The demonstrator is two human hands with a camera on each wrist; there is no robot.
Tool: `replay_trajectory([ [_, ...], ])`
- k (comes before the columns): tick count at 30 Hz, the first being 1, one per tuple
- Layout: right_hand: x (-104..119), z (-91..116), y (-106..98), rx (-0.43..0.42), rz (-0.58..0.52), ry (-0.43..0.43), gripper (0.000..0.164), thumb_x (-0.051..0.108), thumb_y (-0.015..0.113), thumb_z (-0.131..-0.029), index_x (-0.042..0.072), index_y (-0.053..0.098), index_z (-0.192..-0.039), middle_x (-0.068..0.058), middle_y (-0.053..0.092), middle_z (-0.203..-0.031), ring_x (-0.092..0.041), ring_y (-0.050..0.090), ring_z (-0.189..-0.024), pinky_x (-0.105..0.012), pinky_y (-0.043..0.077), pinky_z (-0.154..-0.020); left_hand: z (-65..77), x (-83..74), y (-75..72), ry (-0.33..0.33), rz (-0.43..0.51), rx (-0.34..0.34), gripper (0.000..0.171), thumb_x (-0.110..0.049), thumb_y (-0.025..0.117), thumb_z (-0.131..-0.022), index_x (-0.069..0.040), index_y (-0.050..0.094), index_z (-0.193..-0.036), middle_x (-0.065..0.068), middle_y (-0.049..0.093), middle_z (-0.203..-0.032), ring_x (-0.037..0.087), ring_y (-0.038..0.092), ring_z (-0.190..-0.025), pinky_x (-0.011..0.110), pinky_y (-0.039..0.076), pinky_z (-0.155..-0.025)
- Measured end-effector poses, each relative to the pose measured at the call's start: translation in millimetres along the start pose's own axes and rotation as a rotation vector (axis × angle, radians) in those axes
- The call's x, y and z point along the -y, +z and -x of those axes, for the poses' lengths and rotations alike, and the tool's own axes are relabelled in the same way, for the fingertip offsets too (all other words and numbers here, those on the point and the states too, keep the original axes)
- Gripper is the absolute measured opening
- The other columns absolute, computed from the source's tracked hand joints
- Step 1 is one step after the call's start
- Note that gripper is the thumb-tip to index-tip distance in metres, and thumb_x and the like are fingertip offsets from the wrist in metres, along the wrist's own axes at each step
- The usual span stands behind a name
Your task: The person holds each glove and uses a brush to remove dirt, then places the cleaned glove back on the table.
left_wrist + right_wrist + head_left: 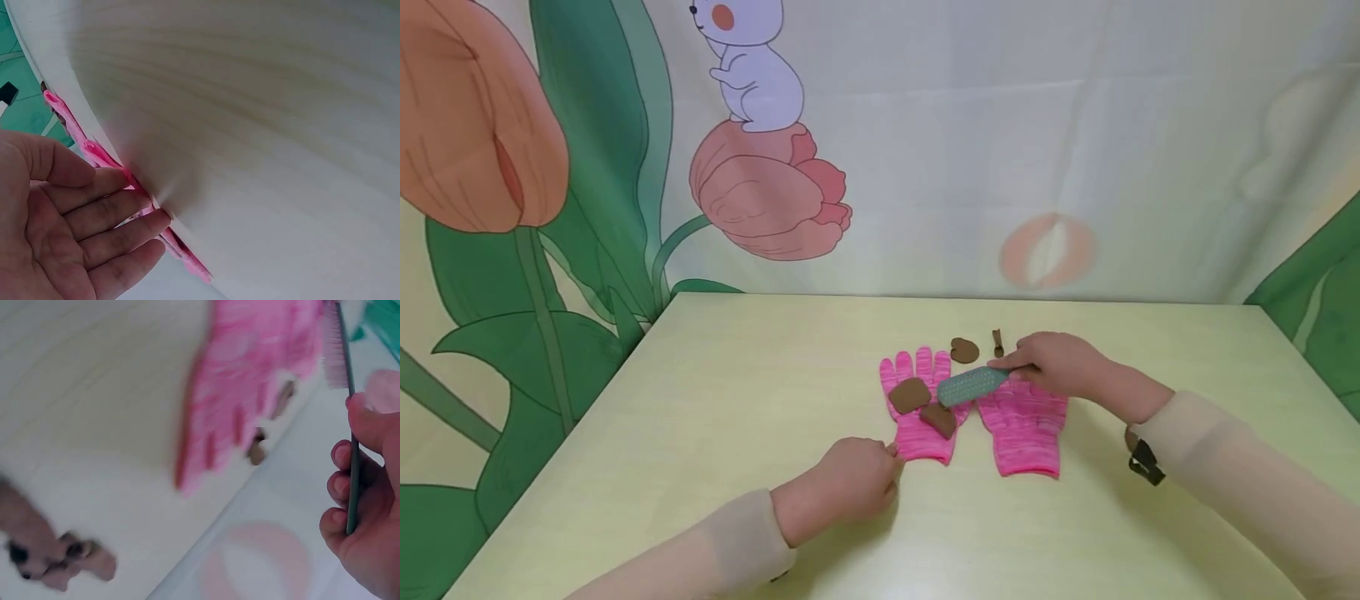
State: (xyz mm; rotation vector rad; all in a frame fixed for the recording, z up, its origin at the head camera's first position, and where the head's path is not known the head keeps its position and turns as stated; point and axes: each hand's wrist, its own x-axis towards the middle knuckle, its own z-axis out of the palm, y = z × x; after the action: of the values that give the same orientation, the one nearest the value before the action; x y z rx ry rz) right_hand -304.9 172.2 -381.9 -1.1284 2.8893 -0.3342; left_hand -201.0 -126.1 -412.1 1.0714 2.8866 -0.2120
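Two pink knitted gloves lie flat, side by side: the left glove (925,450) and the right glove (1026,442). Two flat brown pieces, one rounded (910,395) and one angular (938,421), rest on the left glove. My right hand (1063,364) grips the handle of a green brush (972,386), whose head is over the left glove's thumb side. Its fine bristles (335,356) show in the right wrist view. With its fingertips, my left hand (856,479) touches the cuff corner of the left glove; the left wrist view shows those fingers nearly straight.
Beyond the gloves lie a brown heart-shaped piece (964,351) and a thin brown piece (997,342). A small black and brown object (1144,462) lies under my right forearm. The pale table (760,367) ends at a printed cloth backdrop (940,167).
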Motion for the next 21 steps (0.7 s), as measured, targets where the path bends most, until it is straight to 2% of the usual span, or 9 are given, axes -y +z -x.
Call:
replay_trajectory([
  [2,3.4,0.0,-5.7,-0.004,-0.041,0.015,0.036,0.008,0.071,-0.094,0.015,0.073,-0.129,0.002,0.056,-0.073,-0.008,0.042,-0.068,-0.021,0.037,-0.062,0.2,-0.2,0.0,0.004,-0.009,-0.005,0.03,-0.017,0.062,-0.093,-0.007,0.074,-0.118,0.009,0.078,-0.119,0.023,0.075,-0.094,0.032,0.06,-0.068],
  [4,10.1,-1.4,-7.5,-0.005,-0.106,0.001,0.036,0.009,0.07,-0.094,0.014,0.072,-0.13,0.002,0.059,-0.076,-0.007,0.043,-0.07,-0.021,0.039,-0.065,0.1,-0.1,0.4,0.007,-0.015,-0.012,0.028,-0.017,0.062,-0.093,-0.007,0.075,-0.115,0.009,0.079,-0.11,0.022,0.074,-0.086,0.031,0.057,-0.063],
  [7,21.5,-6.0,-5.2,0.017,-0.184,-0.051,0.035,0.009,0.07,-0.095,0.013,0.072,-0.13,0.001,0.065,-0.08,-0.006,0.044,-0.07,-0.02,0.041,-0.066,-0.3,0.9,0.6,0.016,-0.02,-0.035,0.021,-0.017,0.062,-0.093,-0.006,0.074,-0.106,0.007,0.076,-0.087,0.019,0.068,-0.071,0.03,0.051,-0.055],
  [9,27.1,-10.6,-0.8,0.056,-0.188,-0.09,0.035,0.009,0.07,-0.095,0.014,0.073,-0.129,0.002,0.066,-0.081,-0.005,0.044,-0.07,-0.019,0.041,-0.065,-0.4,2.1,0.2,0.017,-0.019,-0.052,0.014,-0.017,0.063,-0.093,-0.007,0.072,-0.096,0.005,0.067,-0.072,0.017,0.06,-0.062,0.029,0.047,-0.051],
  [12,29.1,-15.2,6.3,0.11,-0.138,-0.119,0.034,0.01,0.071,-0.095,0.016,0.074,-0.128,0.003,0.061,-0.076,-0.004,0.043,-0.069,-0.017,0.038,-0.063,-0.7,3.3,-0.3,0.012,-0.01,-0.058,0.012,-0.016,0.063,-0.093,-0.008,0.068,-0.086,0.002,0.057,-0.063,0.014,0.05,-0.055,0.029,0.043,-0.048],
  [14,25.2,-16.3,9.6,0.112,-0.07,-0.12,0.034,0.009,0.071,-0.094,0.018,0.075,-0.127,0.005,0.058,-0.074,-0.005,0.043,-0.07,-0.017,0.038,-0.063,-0.9,3.4,-0.7,0.009,-0.008,-0.047,0.012,-0.016,0.063,-0.093,-0.008,0.068,-0.086,0.003,0.058,-0.063,0.014,0.049,-0.054,0.029,0.041,-0.048],
  [17,14.0,-16.1,9.4,0.066,0.019,-0.118,0.033,0.006,0.071,-0.093,0.017,0.076,-0.124,0.002,0.059,-0.073,-0.008,0.046,-0.07,-0.019,0.04,-0.064,-1.8,2.8,0.0,0.014,-0.009,-0.033,0.012,-0.016,0.062,-0.094,-0.008,0.071,-0.093,0.005,0.064,-0.068,0.014,0.051,-0.054,0.029,0.042,-0.048],
  [21,-2.9,-14.8,1.9,0.008,0.085,-0.075,0.033,0.004,0.071,-0.092,0.017,0.077,-0.122,-0.002,0.063,-0.077,-0.012,0.05,-0.071,-0.023,0.043,-0.063,-2.1,1.7,0.3,0.015,-0.02,-0.019,0.016,-0.016,0.061,-0.094,-0.007,0.073,-0.1,0.008,0.074,-0.08,0.018,0.061,-0.061,0.029,0.046,-0.051],
])
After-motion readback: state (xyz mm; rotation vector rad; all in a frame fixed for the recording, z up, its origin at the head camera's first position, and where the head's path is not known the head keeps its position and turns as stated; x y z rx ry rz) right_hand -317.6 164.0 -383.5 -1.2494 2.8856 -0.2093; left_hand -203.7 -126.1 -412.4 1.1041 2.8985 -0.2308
